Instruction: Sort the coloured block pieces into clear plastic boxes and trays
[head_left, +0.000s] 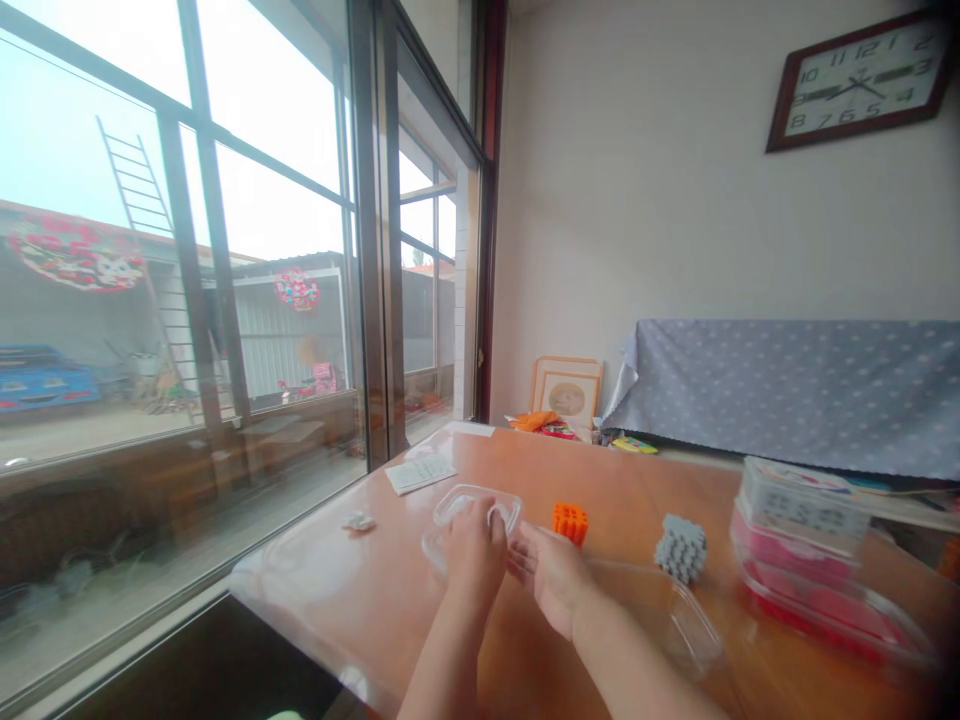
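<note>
A clear plastic container (455, 493) is near the middle of the table, with a second clear rim (429, 552) just below it. My left hand (476, 548) lies over its near side, fingers bent down onto it; the fingertips are partly hidden. Close by on the right, my right hand (553, 572) has its fingers stretched toward the container's side. Whether they touch it I cannot tell. Behind that hand stands an orange block of small joined pieces (570, 522). A similar grey block (681, 549) sits farther right.
A clear tray or lid (697, 625) lies right of my right forearm. Stacked boxes with pink and red contents (802, 560) stand at the right. On the left are a printed sheet (421, 474) and a small pale item (358, 522). Windows (277, 200) border the table's left side.
</note>
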